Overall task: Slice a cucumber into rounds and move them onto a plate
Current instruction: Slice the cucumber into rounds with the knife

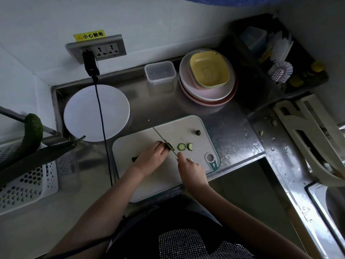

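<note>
On the white cutting board [186, 128], my left hand [151, 156] holds down a dark green cucumber [134, 159], most of it hidden under the hand. My right hand [190, 167] grips a knife [164, 140] whose blade stands against the cucumber's cut end [170, 146]. Two cut rounds [181, 146] [190, 146] lie just right of the blade. A small dark end piece [198, 132] sits farther back on the board. An empty white plate [96, 113] rests behind and left of the board.
A stack of plates with yellow dishes [209, 79] and a clear plastic box [160, 71] stand at the back. A black cable [102, 118] hangs across the white plate. A perforated basket [28, 182] with more cucumbers [31, 135] is at the left. A sink [324, 199] lies to the right.
</note>
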Demonstrator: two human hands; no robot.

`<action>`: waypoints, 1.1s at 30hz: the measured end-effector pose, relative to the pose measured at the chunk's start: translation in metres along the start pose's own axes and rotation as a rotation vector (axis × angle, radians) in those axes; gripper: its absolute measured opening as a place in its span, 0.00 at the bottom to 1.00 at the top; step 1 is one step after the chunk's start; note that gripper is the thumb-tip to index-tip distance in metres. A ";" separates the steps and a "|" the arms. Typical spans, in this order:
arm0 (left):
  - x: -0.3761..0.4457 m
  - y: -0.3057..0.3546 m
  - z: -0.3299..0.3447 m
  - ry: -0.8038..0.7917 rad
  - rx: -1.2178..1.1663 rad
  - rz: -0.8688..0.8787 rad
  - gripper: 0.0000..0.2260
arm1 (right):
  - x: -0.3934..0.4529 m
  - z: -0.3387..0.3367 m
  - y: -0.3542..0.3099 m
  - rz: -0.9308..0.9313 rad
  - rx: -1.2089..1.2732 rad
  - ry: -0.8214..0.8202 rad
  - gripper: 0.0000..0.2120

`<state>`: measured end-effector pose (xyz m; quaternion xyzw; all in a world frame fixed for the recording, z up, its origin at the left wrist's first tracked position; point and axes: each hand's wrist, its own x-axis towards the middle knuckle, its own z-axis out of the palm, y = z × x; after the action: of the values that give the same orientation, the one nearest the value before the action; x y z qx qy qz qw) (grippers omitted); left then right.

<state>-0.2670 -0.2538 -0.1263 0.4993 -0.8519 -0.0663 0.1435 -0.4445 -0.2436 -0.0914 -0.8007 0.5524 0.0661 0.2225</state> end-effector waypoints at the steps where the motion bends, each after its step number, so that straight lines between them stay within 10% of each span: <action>1: 0.000 0.000 0.001 0.004 0.008 -0.001 0.19 | 0.000 0.001 0.000 0.003 -0.005 -0.008 0.10; 15: 0.000 0.003 0.003 0.021 0.056 -0.036 0.10 | 0.005 0.003 0.002 0.020 -0.023 -0.068 0.11; 33: -0.002 0.006 -0.012 -0.018 0.053 -0.007 0.21 | -0.008 -0.010 -0.003 0.045 0.069 0.023 0.09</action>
<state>-0.2674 -0.2494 -0.1142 0.5054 -0.8528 -0.0485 0.1224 -0.4462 -0.2404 -0.0794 -0.7805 0.5748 0.0430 0.2421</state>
